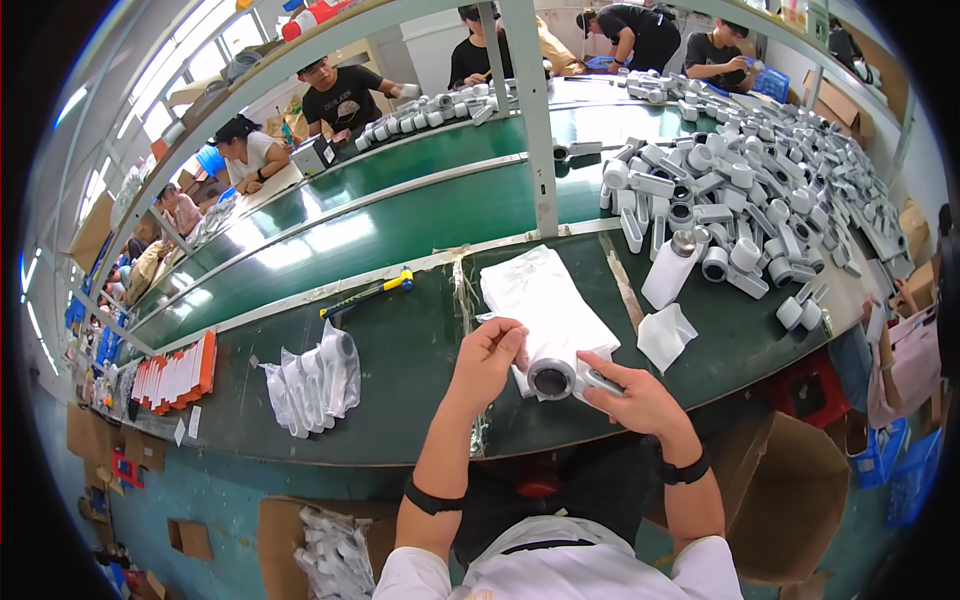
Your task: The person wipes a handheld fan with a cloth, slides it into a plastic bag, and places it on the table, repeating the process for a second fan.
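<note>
My right hand [625, 397] is closed around the grey handle of a grey-and-white plastic part [551, 378] with a round barrel head. The dark round opening of that head faces me. To its left, my left hand [487, 360] has thumb and fingers pinched together at the edge of a stack of thin white bags or sheets [545, 290]. What the pinch holds, if anything, is too small to make out. Beyond the right hand stand a white bottle with a metal top [670, 270] and a crumpled white cloth or wipe [666, 337].
Similar grey parts [740, 200] form a large heap at the right. Left of me lie bagged parts [318, 383], a yellow-and-blue hammer [368, 292] and orange-white cards [178, 375]. A metal post [540, 150] rises before the green conveyor [350, 238]. Cardboard boxes [785, 500] flank me; several people work opposite.
</note>
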